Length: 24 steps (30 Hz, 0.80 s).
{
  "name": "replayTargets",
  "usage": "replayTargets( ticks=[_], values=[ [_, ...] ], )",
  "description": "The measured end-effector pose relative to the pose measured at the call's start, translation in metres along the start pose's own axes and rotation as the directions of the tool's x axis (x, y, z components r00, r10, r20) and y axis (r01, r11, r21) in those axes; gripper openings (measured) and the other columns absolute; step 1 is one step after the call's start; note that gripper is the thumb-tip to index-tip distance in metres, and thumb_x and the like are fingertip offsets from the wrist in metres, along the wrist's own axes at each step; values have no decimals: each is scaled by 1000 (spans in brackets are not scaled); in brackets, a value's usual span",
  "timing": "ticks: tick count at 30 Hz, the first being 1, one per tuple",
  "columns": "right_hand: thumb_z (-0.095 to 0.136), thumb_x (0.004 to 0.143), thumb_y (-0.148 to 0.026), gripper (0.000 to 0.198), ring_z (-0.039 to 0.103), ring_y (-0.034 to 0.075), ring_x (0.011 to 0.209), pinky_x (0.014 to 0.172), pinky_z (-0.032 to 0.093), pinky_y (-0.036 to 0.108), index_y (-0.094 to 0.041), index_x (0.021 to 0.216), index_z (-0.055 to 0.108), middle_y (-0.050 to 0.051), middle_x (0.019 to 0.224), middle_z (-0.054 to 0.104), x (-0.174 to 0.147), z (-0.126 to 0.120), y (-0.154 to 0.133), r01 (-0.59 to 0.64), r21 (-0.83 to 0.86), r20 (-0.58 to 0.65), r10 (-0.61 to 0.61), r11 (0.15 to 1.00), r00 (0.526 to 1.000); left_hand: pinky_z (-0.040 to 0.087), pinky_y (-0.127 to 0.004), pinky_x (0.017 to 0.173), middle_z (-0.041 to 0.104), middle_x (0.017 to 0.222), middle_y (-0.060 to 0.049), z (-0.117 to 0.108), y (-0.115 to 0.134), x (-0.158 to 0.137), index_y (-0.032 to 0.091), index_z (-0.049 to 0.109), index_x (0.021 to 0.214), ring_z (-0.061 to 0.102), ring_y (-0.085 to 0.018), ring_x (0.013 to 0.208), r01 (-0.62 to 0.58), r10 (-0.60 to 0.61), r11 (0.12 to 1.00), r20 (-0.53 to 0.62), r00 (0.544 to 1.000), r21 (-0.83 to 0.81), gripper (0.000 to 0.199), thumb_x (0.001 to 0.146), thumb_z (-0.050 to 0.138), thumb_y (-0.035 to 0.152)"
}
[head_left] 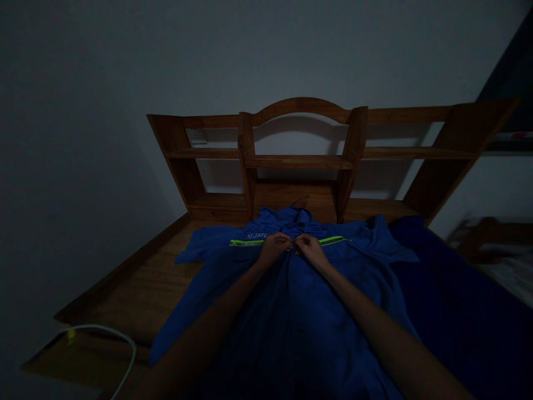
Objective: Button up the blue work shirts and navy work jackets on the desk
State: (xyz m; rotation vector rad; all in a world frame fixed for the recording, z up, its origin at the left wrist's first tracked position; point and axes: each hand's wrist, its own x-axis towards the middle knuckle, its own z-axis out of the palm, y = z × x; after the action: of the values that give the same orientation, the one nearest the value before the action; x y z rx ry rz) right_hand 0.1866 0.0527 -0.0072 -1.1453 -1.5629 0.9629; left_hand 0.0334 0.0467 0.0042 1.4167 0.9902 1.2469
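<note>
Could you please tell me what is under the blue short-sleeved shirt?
A brown wooden surface shows under the blue shirt at left, and apparently dark-blue cloth at right; anything beneath the middle is hidden.

What the hands (276, 244) (308, 248) pinch on the blue shirt (318, 311), cropped below, is too small to tell

Two slender, bare forearms (366, 316)

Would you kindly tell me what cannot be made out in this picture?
Head view:
What the left hand and right hand hold: too small, dark.
Ending of the lettering: hidden by the left hand.
Lower hem of the shirt: cut off by the bottom edge.
Lower end of the cable: likewise cut off.
</note>
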Motion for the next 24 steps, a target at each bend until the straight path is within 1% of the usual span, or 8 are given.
replayTargets(
  ticks=[7,14,24],
  values=[
    [50,74,-28,15,59,13,52,53,46,23,-16,75,60,0,59,62,-1,-1,-2,-3,-8,4,3,1000,1000,53,-26,58,68,64,-3,1,-3,1,13,62,72,65,-15,62,1,0,999,-32,999,33,10,63,63,16],
    [49,73,-26,14,58,13,51,52,45,22,-16,72,59,-1,57,61,-1,0,-3,0,-14,5,0,1000,1000,52,-25,56,67,60,-1,1,-8,3,14,61,71,64,-13,56,9,-5,998,-68,998,58,9,62,64,14],
    [49,74,-25,14,58,13,51,52,44,22,-17,75,60,-1,58,61,-1,1,-3,11,-16,1,-11,1000,1000,53,-25,56,67,61,-2,2,-6,4,13,60,71,64,-13,57,38,-37,999,-71,997,19,7,64,62,14]
  ],
)
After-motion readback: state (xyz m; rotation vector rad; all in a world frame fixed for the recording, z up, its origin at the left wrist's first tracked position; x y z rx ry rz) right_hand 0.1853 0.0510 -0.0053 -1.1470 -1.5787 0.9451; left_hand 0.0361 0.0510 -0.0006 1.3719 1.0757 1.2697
